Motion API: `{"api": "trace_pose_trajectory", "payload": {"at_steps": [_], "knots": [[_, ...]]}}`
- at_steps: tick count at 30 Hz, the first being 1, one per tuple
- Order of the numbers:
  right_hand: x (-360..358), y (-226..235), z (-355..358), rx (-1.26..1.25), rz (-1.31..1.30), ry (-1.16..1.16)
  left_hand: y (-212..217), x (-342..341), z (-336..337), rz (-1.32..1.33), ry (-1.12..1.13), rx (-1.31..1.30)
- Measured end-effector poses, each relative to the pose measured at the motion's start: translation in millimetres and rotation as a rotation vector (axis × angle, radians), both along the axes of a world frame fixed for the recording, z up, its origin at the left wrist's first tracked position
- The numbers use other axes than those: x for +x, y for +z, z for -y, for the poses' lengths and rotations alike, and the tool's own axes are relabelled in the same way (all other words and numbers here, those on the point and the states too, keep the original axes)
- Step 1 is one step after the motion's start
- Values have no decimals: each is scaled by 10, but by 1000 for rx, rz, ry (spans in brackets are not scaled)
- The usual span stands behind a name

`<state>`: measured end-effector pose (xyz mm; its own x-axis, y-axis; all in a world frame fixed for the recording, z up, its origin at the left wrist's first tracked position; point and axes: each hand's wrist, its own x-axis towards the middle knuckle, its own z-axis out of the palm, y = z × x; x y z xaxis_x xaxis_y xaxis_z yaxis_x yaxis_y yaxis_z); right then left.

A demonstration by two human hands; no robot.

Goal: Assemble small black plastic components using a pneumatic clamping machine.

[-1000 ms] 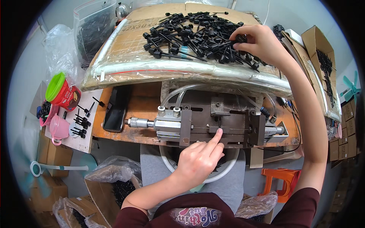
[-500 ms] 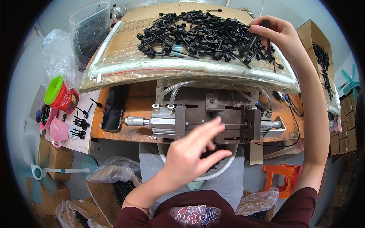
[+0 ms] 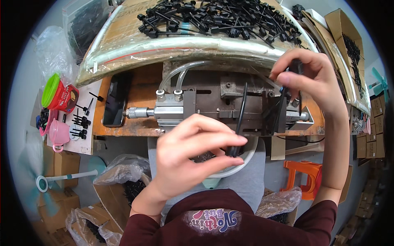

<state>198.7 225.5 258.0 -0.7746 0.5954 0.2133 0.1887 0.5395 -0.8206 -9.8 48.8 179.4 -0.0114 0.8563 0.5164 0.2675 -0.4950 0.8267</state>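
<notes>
Between the thumb and fingers of my left hand (image 3: pixel 193 153) is the thick head of a black plastic pin (image 3: pixel 243 110), its long thin stem pointing up. This hand hovers in front of the dark metal fixture (image 3: pixel 203 107), over a white-rimmed basket (image 3: pixel 251 160) at my lap. My right hand (image 3: pixel 312 78) pinches black pins (image 3: pixel 296 66) above the fixture's right end, stems hanging down; their exact number is blurred. Beyond the fixture, a heap of similar black pins (image 3: pixel 221 20) lies on a plastic-wrapped cardboard surface (image 3: pixel 188 47).
Silver air cylinders (image 3: pixel 170 115) with clear hoses (image 3: pixel 174 78) flank the fixture. Left of them are a phone (image 3: pixel 116 102), a red tub (image 3: pixel 65 98), a pink cup (image 3: pixel 59 133) and loose pins (image 3: pixel 81 121). An orange stool (image 3: pixel 303 178) and open boxes (image 3: pixel 108 209) stand below.
My left hand, earlier open over the fixture, has drawn nearer and now grips a pin. From the heap, my right hand has come down toward the fixture's right end. The view has shifted slightly.
</notes>
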Motion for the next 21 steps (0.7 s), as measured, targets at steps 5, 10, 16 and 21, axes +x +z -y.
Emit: {"api": "trace_pose_trajectory", "payload": {"at_steps": [5, 10, 16, 21], "knots": [[159, -204, 88, -155, -128, -156, -508, 227, 39, -475, 219, 114], [236, -387, 259, -305, -173, -232, -666, 336, -42, -680, 299, 119], [213, -476, 472, -430, -177, -267, -597, 303, -96, -718, 304, 60], [122, -576, 590, -510, -212, -258, -363, 364, -42, -34, 69, -180]]}}
